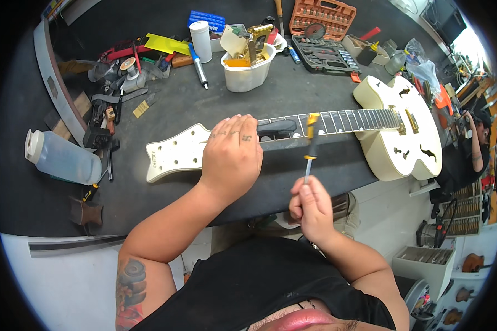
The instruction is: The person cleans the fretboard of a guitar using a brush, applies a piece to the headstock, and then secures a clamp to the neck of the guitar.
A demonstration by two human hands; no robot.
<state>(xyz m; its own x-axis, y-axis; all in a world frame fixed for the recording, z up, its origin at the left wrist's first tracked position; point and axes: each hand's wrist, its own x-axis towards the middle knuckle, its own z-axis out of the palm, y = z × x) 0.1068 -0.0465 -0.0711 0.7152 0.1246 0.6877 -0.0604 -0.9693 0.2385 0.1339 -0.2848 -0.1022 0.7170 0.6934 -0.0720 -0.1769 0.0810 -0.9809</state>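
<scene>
A cream hollow-body electric guitar (419, 142) lies across the dark bench, its headstock (174, 153) to the left and its body to the right. My left hand (232, 151) is closed over the neck's headstock end, fingers together. From under it a black-handled tool (278, 127) sticks out along the fretboard (345, 121); its working end is hidden. In front of the neck, my right hand (312, 209) grips a screwdriver (312, 138) by its metal shaft. The screwdriver's yellow and black handle points away from me, slightly blurred, over the fretboard.
A white tub (248, 74) of gold-coloured parts stands behind the neck, near an open socket set (323, 52). At left are a water jug (66, 157) and assorted hand tools. A white cylindrical bottle (201, 41) stands at the back. Another person (466, 146) is at far right.
</scene>
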